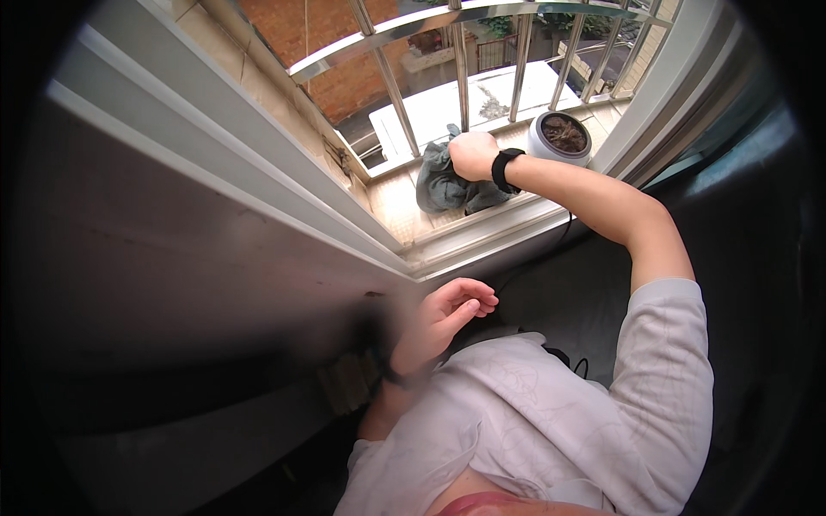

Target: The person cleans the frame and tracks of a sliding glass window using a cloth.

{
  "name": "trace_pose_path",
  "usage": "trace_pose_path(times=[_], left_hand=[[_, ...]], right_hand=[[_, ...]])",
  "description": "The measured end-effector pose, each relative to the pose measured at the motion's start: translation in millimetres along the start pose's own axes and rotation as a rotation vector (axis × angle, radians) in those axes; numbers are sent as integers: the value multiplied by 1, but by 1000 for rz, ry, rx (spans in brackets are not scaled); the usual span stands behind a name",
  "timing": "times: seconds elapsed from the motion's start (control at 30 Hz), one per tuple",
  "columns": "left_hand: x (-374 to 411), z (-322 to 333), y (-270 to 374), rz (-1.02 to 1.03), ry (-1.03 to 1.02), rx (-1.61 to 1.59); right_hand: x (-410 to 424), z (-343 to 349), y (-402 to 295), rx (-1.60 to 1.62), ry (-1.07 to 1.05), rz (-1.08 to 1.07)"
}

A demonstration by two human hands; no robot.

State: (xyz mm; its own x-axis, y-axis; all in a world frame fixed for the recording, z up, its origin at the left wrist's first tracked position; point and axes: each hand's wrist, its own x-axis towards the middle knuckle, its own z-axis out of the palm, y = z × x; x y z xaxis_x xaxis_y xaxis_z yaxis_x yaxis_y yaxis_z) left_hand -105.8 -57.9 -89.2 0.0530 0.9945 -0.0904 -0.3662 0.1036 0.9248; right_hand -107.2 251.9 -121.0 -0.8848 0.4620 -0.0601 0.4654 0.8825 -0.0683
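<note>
Out over the tiled window ledge (pixel 395 201), my right hand (pixel 475 157) is closed on a bunched grey-green cloth (pixel 440 186). Part of the cloth rests on the tiles, and a corner sticks up beside a metal bar. A black band (pixel 505 170) circles my right wrist. My left hand (pixel 455 309) hangs near my chest, inside the window frame (pixel 439 255). Its fingers are loosely curled, thumb apart, with nothing seen in them. A blur covers part of the left wrist.
Just right of the cloth stands a white flowerpot (pixel 552 148) with dry brown matter inside. Shiny metal window bars (pixel 463 77) close off the ledge's outer side. White frame profiles (pixel 239 155) run along the left. A dark cable (pixel 560 240) hangs below the sill.
</note>
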Motion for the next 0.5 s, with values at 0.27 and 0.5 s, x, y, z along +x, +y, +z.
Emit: trace_pose_path(times=[0.27, 0.5], left_hand=[[11, 5, 2, -7, -53, 6], [11, 0, -8, -4, -20, 0]], right_hand=[[76, 52, 7, 721, -113, -44], [16, 46, -25, 158, 156, -172]])
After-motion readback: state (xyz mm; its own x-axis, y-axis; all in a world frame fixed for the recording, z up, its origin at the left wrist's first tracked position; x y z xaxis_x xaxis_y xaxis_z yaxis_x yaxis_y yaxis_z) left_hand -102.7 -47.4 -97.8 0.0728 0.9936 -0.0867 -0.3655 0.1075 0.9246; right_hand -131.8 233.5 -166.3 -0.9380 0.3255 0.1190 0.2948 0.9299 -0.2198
